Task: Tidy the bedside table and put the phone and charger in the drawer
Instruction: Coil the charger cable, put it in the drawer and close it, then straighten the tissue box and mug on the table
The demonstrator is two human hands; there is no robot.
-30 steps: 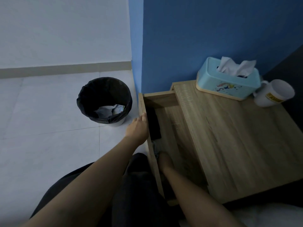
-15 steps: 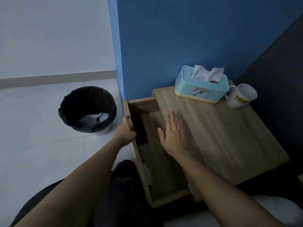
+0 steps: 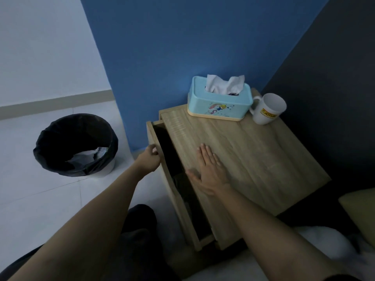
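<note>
Light oak-grain wood formed the bedside table [image 3: 263, 155], which stood in the corner against a blue wall [image 3: 182, 47] and a dark panel on its right. The drawer [image 3: 154, 136] was pulled out only part of the way, leaving a narrow dark slot between its front panel and the table top. Dark contents lay inside the slot; in the dim light the phone and the charger could not be told apart or identified with certainty.

The left hand [image 3: 149, 160] was at the top edge of the drawer front, fingers curled over it in a closed grasp on the panel. The right hand [image 3: 209, 171] lay flat on the table top near its left edge, palm down, fingers spread and extended, gripping nothing.

At the back of the table top stood a light blue tissue box [image 3: 220, 104] with white tissue protruding from its slot. A white mug [image 3: 268, 109] with a yellow label stood just beside the box, on its right, tilted in the wide-angle view, handle towards the box.

On the pale tiled floor to the left of the table, well apart from it, stood a waste bin [image 3: 76, 145] lined with a black bag and containing crumpled paper.
</note>
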